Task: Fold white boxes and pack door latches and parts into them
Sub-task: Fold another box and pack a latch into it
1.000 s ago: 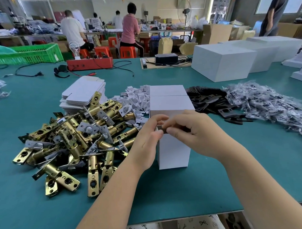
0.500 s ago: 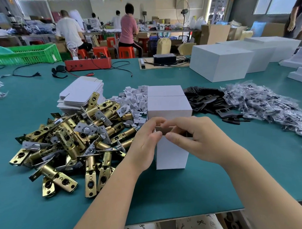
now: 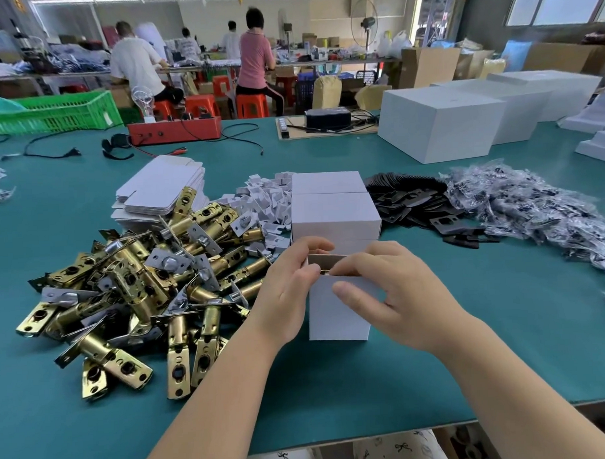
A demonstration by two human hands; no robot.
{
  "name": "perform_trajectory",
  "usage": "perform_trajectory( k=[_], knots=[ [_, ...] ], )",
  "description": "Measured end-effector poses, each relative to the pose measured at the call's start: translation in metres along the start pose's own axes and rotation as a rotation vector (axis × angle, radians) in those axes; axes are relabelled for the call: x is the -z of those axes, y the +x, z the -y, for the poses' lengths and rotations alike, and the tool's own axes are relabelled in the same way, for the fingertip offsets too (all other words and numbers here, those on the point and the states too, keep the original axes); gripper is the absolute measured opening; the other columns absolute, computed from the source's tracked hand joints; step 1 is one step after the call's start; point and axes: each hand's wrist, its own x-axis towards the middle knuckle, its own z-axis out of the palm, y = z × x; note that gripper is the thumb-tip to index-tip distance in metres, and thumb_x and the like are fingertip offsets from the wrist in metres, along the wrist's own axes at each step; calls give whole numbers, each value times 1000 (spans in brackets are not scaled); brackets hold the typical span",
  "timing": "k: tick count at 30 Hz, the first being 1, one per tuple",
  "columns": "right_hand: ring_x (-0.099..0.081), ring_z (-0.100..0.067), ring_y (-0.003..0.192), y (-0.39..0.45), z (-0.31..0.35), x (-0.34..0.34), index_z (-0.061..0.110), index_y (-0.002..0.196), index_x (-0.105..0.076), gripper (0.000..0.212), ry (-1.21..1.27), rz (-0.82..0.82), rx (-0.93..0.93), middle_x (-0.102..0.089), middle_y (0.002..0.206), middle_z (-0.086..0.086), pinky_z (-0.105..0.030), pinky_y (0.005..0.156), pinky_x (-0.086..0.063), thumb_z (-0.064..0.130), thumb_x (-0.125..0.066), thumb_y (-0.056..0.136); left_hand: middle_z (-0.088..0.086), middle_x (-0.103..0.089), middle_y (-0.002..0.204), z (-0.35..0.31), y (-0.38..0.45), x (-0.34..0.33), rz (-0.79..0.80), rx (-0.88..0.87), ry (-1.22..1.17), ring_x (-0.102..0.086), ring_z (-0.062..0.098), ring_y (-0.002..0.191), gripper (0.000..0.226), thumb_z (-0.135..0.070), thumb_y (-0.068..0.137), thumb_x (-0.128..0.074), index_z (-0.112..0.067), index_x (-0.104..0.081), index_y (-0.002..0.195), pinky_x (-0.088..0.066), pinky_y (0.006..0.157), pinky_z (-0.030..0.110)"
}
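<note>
Bright, even overhead tube light; soft shadows; wide-angle bending at edges; background slightly soft.

A small white box (image 3: pixel 338 314) stands upright on the green table (image 3: pixel 469 343), its top open and showing a brown inside. The left hand (image 3: pixel 289 291) grips its upper left edge; the right hand (image 3: pixel 392 295) curls over its upper right, thumb pressed on the front face. Just beyond it are closed white boxes (image 3: pixel 334 211). A heap of brass door latches (image 3: pixel 135 290) lies to the left, with flat box blanks (image 3: pixel 159 189) stacked behind it and small white card pieces (image 3: pixel 265 199) beside them. To the right lie black plates (image 3: pixel 420 204) and bagged parts (image 3: pixel 533 211). Large white cartons (image 3: pixel 441 125) stand far right.
</note>
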Motion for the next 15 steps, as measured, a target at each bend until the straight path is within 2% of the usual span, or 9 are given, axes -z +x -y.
perform_trajectory(
  k=[1,3,5,7,10,12,14,15],
  knots=[
    [-52,-11,72,-1,-4,-1,12,85,-69,27,102,-68,-56,-62,71,6,-21,71,-41,32,-50,88,-6,-67,99,-1,0,1,-1,-9,22,-61,17,102,34,-44,76,-43,-36,-59,105,-46,85,32],
    [-61,-14,70,4,-18,-1,15,80,-64,18,396,-284,-288,-65,73,3,-24,69,-47,24,-51,89,-9,-64,100,-3,-1,3,47,-22,124,-60,13,95,37,-49,74,-54,-39,-56,110,-48,78,25],
    [-64,-13,68,11,-38,6,17,79,-61,17,526,-452,-495,-65,72,2,-31,69,-50,10,-51,91,-18,-60,104,-3,-3,1,121,-2,276,-60,7,93,53,-55,67,-69,-46,-47,115,-48,73,17],
    [-63,-12,66,16,-54,16,20,81,-61,24,564,-412,-526,-65,74,4,-31,66,-51,1,-50,92,-24,-59,105,-4,-5,-5,154,49,284,-61,3,95,61,-52,64,-77,-52,-42,113,-50,73,15],
    [-62,-13,63,20,-54,14,31,78,-66,21,554,-221,-438,-67,70,5,-25,61,-54,15,-55,84,-17,-64,106,-3,-4,-11,180,86,215,-65,9,95,55,-45,68,-76,-52,-44,113,-57,80,32],
    [-60,-14,61,19,-61,11,30,74,-67,19,506,-281,-491,-66,67,5,-24,60,-52,20,-54,84,-21,-64,108,-3,-4,-8,177,97,201,-65,4,98,53,-47,69,-75,-52,-46,113,-57,82,29],
    [-60,-16,62,16,-87,12,24,72,-65,22,466,-435,-661,-67,67,4,-25,62,-53,15,-53,88,-24,-65,108,0,-3,-4,158,138,162,-64,1,100,51,-44,69,-76,-50,-49,113,-55,86,24],
    [-61,-18,68,13,-106,15,22,75,-64,21,389,-481,-768,-69,74,0,-28,68,-54,13,-52,90,-24,-66,107,1,-3,-3,150,167,138,-64,1,101,50,-40,70,-77,-47,-51,113,-54,88,24]
  ],
)
